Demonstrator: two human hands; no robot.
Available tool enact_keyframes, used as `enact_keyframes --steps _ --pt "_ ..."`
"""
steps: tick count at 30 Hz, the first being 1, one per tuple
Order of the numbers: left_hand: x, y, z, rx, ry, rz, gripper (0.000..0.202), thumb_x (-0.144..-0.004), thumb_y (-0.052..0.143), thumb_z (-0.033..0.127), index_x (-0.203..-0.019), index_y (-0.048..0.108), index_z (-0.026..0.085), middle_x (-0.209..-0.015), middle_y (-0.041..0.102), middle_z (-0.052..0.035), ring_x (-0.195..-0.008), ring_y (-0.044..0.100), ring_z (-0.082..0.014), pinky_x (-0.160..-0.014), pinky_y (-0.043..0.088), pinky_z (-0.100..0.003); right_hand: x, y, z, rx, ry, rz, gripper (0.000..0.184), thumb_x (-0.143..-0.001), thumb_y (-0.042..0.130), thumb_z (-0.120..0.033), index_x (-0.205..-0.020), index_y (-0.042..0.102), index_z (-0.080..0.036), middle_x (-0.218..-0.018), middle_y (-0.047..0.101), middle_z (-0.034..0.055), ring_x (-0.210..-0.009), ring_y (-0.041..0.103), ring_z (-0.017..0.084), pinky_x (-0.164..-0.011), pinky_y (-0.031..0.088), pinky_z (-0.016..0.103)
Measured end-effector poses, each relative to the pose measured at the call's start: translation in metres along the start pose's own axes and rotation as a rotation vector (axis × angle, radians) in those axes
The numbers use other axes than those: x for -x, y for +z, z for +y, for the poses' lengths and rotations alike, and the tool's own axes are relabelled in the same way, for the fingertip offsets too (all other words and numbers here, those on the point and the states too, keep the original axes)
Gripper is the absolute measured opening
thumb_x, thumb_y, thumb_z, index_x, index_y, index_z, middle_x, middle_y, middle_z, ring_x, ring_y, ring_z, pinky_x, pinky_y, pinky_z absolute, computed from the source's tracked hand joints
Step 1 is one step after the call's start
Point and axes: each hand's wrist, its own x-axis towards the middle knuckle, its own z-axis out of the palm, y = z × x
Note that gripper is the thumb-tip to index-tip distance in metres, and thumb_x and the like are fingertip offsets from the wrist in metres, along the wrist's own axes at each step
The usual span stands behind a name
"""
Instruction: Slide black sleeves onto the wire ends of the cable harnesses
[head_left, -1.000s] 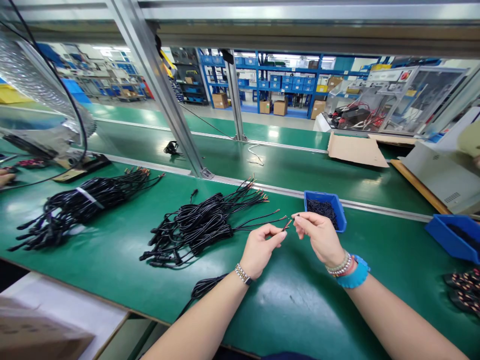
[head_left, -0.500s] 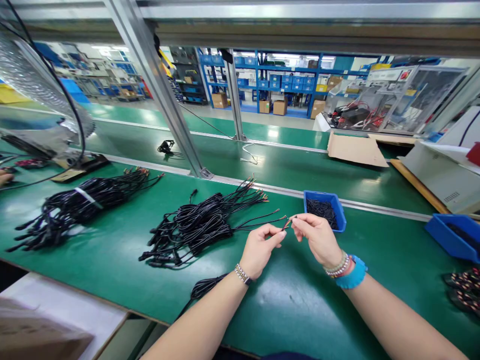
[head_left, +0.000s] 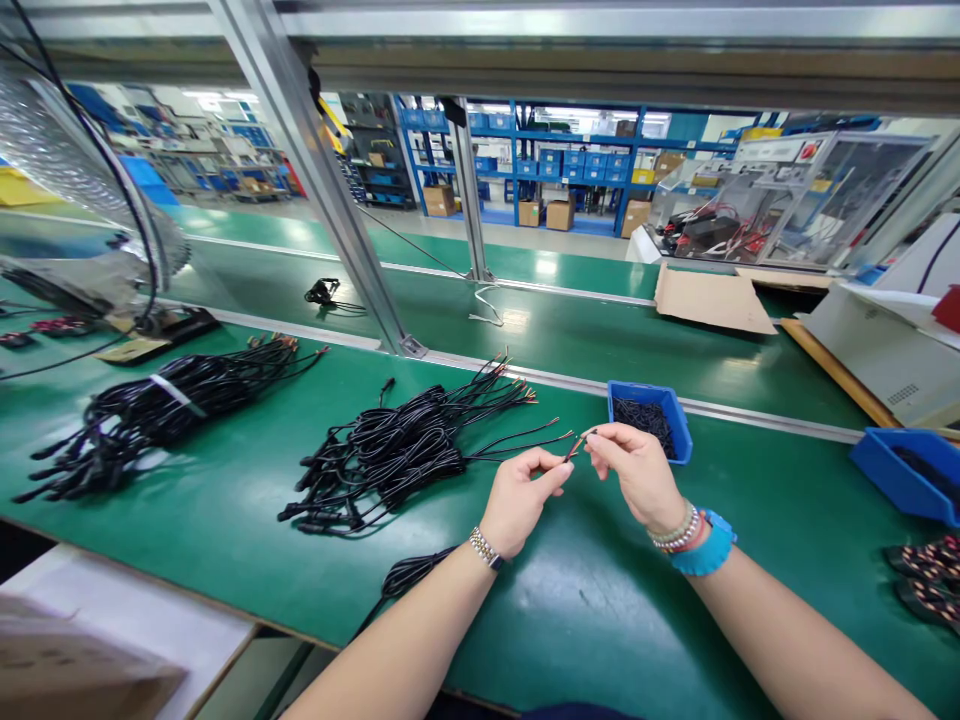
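Note:
My left hand (head_left: 521,497) pinches the stripped end of a thin black cable (head_left: 571,447) over the green bench. My right hand (head_left: 637,472) is closed in a pinch just to the right, holding a tiny dark piece at that wire tip. The cable trails off the bench's front edge as a black coil (head_left: 405,575). A loose bundle of black cables (head_left: 390,450) lies left of my hands. A small blue bin (head_left: 673,402) of small black parts stands right behind my right hand.
A second, tied cable bundle (head_left: 150,410) lies at the far left near a fan (head_left: 67,190). A slanted metal post (head_left: 337,210) rises behind the bench. A conveyor belt (head_left: 570,340) carries small items. Another blue bin (head_left: 904,475) and a cardboard sheet (head_left: 709,300) sit right.
My hands stay almost still at the wire tip. The small black item and white wire on the conveyor have drifted left. Another person's hand at the far left edge has gone.

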Motion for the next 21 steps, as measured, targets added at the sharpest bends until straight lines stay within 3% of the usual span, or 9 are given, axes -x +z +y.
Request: enact_keyframes --steps 21 --pt "0.0008 0.0012 0.0047 0.018 -0.024 0.012 0.016 -0.063 0.068 0.030 -0.064 0.063 0.014 -0.062 0.056 0.0019 -0.054 0.049 -0.0073 -0.055 0.047 -0.021 -0.0011 -0.0007 0.0023 0.003 0.028 -0.029 0.018 -0.072 0.059 -0.032 -0.069 0.060 -0.014 -0.054 0.051 -0.0021 -0.046 0.044 0.008 -0.043 0.034 0.022"
